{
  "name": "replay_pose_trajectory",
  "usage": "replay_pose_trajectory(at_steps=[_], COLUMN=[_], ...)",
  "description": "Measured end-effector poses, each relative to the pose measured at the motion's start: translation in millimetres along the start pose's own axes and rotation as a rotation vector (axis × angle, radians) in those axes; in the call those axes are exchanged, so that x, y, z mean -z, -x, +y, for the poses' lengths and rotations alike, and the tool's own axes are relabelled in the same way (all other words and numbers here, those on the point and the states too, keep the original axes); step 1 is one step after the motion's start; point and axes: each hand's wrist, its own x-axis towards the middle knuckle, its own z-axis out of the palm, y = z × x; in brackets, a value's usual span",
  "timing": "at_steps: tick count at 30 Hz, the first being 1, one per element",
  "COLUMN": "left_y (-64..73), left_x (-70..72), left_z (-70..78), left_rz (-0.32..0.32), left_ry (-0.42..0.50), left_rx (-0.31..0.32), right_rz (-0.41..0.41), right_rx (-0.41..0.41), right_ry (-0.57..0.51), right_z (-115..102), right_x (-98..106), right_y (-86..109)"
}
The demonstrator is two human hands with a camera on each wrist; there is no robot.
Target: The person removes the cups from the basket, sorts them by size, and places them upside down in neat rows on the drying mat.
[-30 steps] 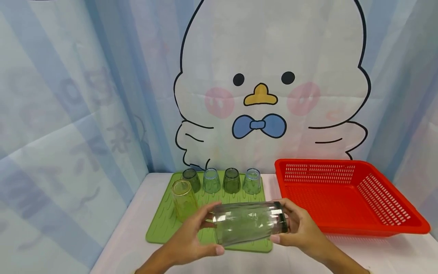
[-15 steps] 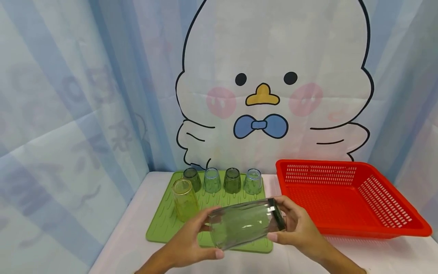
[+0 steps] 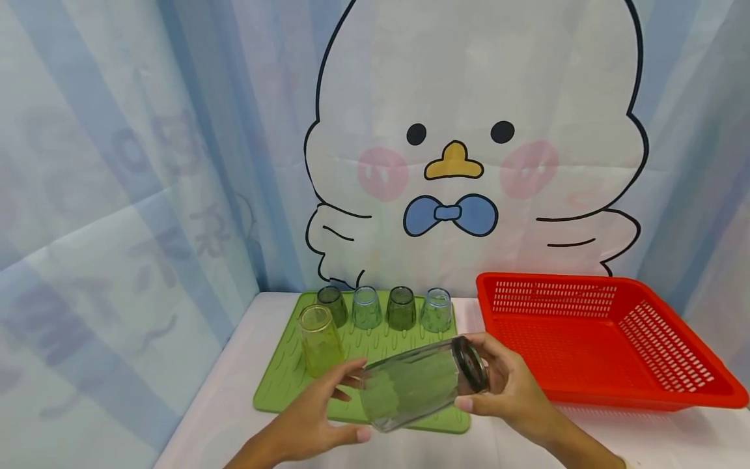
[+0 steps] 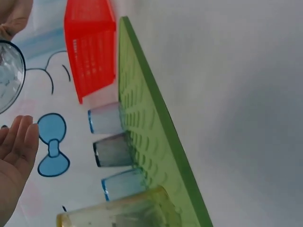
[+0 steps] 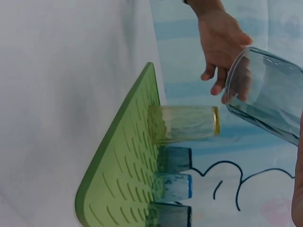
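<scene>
My right hand [image 3: 515,381] grips a tall clear drinking glass [image 3: 410,384] by its thick base end. The glass lies nearly sideways in the air over the front of the green mat [image 3: 275,391], base up to the right, mouth down to the left. My left hand [image 3: 310,407] is beside the mouth, thumb and fingers spread; in the left wrist view its fingers [image 4: 21,137] are straight, apart from the rim. In the right wrist view the left palm faces the glass mouth [image 5: 236,75]. A tall yellow glass [image 3: 321,345] stands upside down on the mat behind the left hand.
Several small tinted glasses, among them a dark one [image 3: 401,309] and a bluish one [image 3: 366,309], stand bottom up along the mat's back edge. A red plastic basket [image 3: 597,397] sits on the white tabletop at the right. Printed curtains [image 3: 375,254] hang behind and at the left.
The glass has tilted, its base end rising and turning toward the camera while its mouth dropped. My left hand has drawn away left from the mouth; the right keeps its grip.
</scene>
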Motion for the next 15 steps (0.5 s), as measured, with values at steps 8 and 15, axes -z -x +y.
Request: replay_pose_trajectory(at_steps=[8, 15], left_y=[12.0, 21.8], left_x=[16.4, 38.7], left_z=[-25.4, -51.2], left_rz=[-0.063, -0.075], left_ry=[-0.107, -0.197], left_rx=[0.150, 0.200], right_rz=[0.001, 0.031], right_rx=[-0.021, -0.070], right_ry=[0.024, 0.068], right_z=[2, 2], right_x=[2, 4], right_y=[-0.7, -3.9])
